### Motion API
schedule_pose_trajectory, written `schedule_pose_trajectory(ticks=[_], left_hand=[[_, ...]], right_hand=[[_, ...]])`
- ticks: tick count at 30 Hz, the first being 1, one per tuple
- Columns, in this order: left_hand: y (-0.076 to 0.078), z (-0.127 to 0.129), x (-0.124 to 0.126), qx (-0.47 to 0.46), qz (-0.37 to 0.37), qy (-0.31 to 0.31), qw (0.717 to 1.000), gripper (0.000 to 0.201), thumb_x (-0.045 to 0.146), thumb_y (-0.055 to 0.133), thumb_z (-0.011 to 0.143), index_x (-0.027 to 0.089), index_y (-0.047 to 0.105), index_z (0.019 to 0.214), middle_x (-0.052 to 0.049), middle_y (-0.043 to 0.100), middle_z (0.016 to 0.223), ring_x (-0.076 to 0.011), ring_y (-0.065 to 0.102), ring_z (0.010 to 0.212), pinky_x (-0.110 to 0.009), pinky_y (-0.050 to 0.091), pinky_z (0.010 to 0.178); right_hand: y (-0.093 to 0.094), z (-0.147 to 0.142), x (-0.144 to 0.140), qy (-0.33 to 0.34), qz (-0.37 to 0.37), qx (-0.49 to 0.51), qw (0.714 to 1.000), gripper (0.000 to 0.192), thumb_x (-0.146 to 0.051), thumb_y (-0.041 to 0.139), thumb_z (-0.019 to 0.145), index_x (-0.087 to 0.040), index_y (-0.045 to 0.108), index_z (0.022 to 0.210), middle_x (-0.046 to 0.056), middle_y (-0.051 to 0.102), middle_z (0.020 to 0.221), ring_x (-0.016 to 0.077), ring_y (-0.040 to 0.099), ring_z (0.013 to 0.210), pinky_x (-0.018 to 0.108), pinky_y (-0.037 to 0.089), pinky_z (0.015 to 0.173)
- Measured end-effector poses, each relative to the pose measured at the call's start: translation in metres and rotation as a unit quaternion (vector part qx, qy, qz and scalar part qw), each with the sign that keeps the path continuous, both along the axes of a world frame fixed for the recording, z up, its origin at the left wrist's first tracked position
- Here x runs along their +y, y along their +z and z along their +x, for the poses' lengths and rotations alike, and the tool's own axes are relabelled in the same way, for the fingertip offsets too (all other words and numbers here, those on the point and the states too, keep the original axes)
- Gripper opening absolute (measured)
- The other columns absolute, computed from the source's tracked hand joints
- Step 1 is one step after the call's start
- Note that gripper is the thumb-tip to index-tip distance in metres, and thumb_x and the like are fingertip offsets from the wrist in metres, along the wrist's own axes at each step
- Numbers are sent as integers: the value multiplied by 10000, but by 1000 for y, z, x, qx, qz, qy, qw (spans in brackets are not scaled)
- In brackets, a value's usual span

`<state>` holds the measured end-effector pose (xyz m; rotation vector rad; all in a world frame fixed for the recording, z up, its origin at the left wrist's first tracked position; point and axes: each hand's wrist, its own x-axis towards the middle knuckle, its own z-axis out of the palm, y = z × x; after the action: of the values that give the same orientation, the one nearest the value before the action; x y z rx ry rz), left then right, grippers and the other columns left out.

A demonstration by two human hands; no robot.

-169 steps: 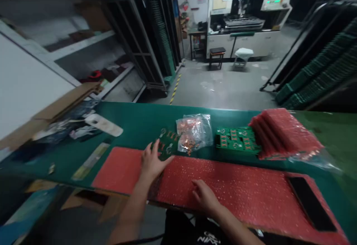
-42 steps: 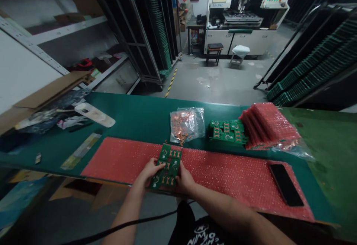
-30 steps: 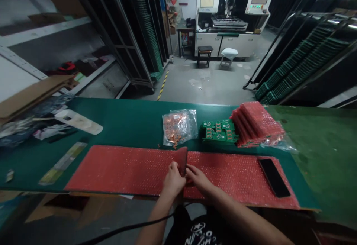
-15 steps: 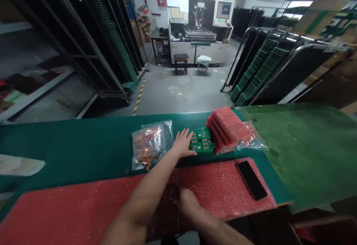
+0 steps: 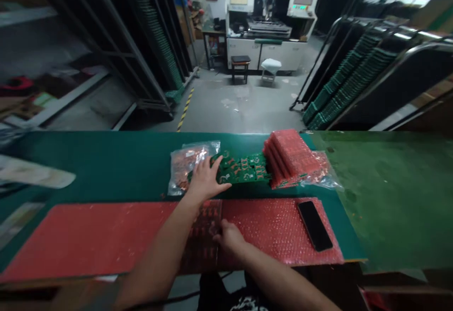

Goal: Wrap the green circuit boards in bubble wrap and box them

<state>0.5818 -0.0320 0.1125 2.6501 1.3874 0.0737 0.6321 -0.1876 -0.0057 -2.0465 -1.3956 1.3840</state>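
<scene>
Dim, even overhead light on my worktop (image 5: 106, 164); its left edge is motion-blurred, and wide-angle distortion bends straight lines there.

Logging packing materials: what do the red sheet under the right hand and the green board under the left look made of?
The red sheet looks like plastic bubble wrap, dimpled and glossy. The green board looks like rigid circuit-board laminate with a semi-gloss green coating and copper-orange patterns.

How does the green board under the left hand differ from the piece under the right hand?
The green board lies bare on the green table, under the left hand. The wrapped piece under the right hand is covered in red bubble wrap and sits nearer the person. Both lie flat.
</scene>
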Motion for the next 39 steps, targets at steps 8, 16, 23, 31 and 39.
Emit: schedule_pose_trajectory(ticks=[8, 16, 23, 31, 39], left_hand=[[-67, -71, -129, 53, -162, 365, 915, 901, 631, 557, 680, 148, 272, 1385, -215, 410, 1231, -357, 447, 1106, -424, 394, 862], [-82, -41, -138, 85, -129, 385, 910, 934, 679, 508, 689, 144, 236, 1404, -234, 367, 1227, -387, 437, 1054, -478, 427, 778], [-83, -45, -137, 111, -147, 356, 916, 899, 672, 415, 752, 99, 209, 1413, -268, 347, 1263, -399, 471, 1026, -488, 441, 763], [-74, -58, -128, 106, -225, 312, 917, 594, 396, 312, 892, 105, 228, 1403, -265, 389, 1265, -359, 550, 1013, -439, 435, 803], [-90, -107, -82, -102, -353, 353, 861, 450, 268, 480, 805, 7, 422, 1167, -238, 559, 1121, -266, 571, 1019, -329, 437, 828]], right_hand=[[-24, 6, -2, 33, 23, 25, 999, 318, -149, 609, 708, -125, 544, 1019, 94, 647, 998, 205, 609, 923, 242, 429, 738], [-29, 9, -5, 33, 28, 16, 999, 271, -108, 603, 649, -134, 529, 909, 78, 635, 964, 197, 586, 889, 246, 412, 726], [-24, 11, -7, 14, 11, 55, 998, 229, -109, 576, 655, -142, 521, 875, 56, 642, 892, 170, 591, 795, 222, 397, 637], [-15, 7, -9, 7, 15, 26, 1000, 257, -218, 619, 723, -136, 520, 947, 87, 646, 953, 203, 603, 868, 247, 399, 682], [-12, 0, -7, 16, -17, -20, 1000, 271, -197, 567, 769, -126, 502, 1023, 126, 624, 1044, 228, 590, 964, 262, 393, 725]])
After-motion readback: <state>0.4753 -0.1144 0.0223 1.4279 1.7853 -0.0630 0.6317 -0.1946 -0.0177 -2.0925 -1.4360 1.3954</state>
